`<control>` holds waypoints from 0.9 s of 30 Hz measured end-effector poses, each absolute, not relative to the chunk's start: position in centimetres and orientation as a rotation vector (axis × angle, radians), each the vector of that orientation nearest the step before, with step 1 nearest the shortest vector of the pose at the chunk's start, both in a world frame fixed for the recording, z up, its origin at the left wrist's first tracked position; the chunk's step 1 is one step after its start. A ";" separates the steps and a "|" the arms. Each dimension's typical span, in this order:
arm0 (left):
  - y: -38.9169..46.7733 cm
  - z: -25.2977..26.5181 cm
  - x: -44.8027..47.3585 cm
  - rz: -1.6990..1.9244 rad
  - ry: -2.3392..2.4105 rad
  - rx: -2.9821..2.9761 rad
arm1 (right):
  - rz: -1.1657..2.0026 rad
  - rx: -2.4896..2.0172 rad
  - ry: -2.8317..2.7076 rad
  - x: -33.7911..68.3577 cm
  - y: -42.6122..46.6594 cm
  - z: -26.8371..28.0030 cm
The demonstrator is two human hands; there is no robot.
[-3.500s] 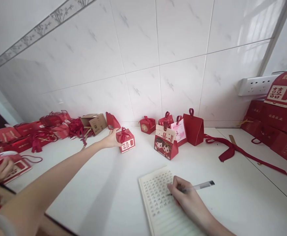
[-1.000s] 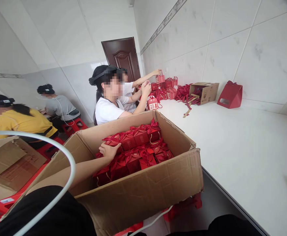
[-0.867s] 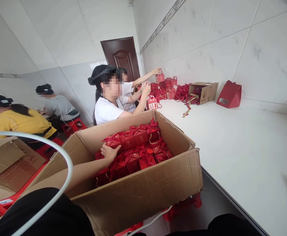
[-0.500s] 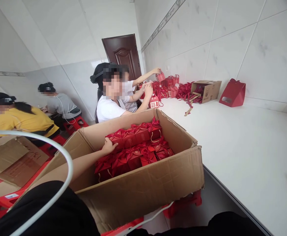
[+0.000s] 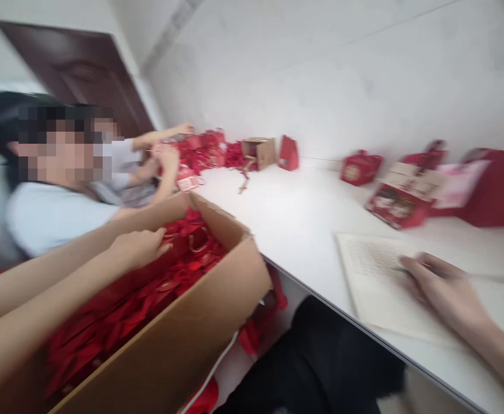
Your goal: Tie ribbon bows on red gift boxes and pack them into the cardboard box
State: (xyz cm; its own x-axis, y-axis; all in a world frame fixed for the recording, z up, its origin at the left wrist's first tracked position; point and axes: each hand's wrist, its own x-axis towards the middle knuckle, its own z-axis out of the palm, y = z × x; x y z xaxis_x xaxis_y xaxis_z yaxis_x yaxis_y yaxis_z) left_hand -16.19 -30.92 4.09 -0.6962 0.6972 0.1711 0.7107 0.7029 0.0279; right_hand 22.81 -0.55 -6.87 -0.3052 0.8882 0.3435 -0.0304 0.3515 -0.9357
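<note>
My left hand point(image 5: 137, 250) reaches into a large cardboard box point(image 5: 217, 299) over its packed red gift boxes point(image 5: 148, 305). Its thumb and forefinger point forward, slightly apart, with nothing seen between them. Ribbon bows and cord handles show on the gift boxes, though motion smears them. My right hand point(image 5: 444, 290) rests on an open notebook point(image 5: 377, 310) on the white table, its fingers pinched round a thin dark pen point(image 5: 434, 268). Rows of blurred writing cover the upper left of the page.
Several red gift bags point(image 5: 361, 167) stand along the tiled wall at right. A small cardboard carton point(image 5: 260, 153) and a heap of red boxes point(image 5: 209, 152) lie farther back. Two people in white sit at left, a co-worker's hand point(image 5: 168, 156) near the heap. The white table point(image 5: 286, 224) borders the box.
The view has swung right, bringing the notebook, the gift bags and my right hand with the pen into sight. My left hand has shifted forward along the red gift boxes.
</note>
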 end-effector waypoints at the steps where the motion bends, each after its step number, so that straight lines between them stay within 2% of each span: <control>1: -28.1 4.2 -14.9 -0.063 -2.676 -1.312 | 1.221 -0.925 -1.638 23.3 -0.4 -6.9; 5: -18.4 3.6 -7.7 0.051 -2.093 -2.026 | 1.312 -1.002 -1.502 23.0 0.0 -7.2; 11: -8.4 -0.4 -1.0 0.166 -1.730 -2.758 | 1.345 -0.922 -1.507 22.4 0.6 -7.6; 16: -3.8 -2.1 -0.2 0.159 -1.853 -2.969 | 1.248 -0.959 -1.590 22.4 1.0 -7.5; 22: -3.6 -2.5 -0.3 0.258 -2.117 -3.057 | 1.191 -1.042 -1.599 21.5 -0.5 -6.7; 27: -3.7 -3.3 -0.6 0.004 -2.235 -3.059 | 1.080 -1.028 -1.798 21.2 -1.0 -6.7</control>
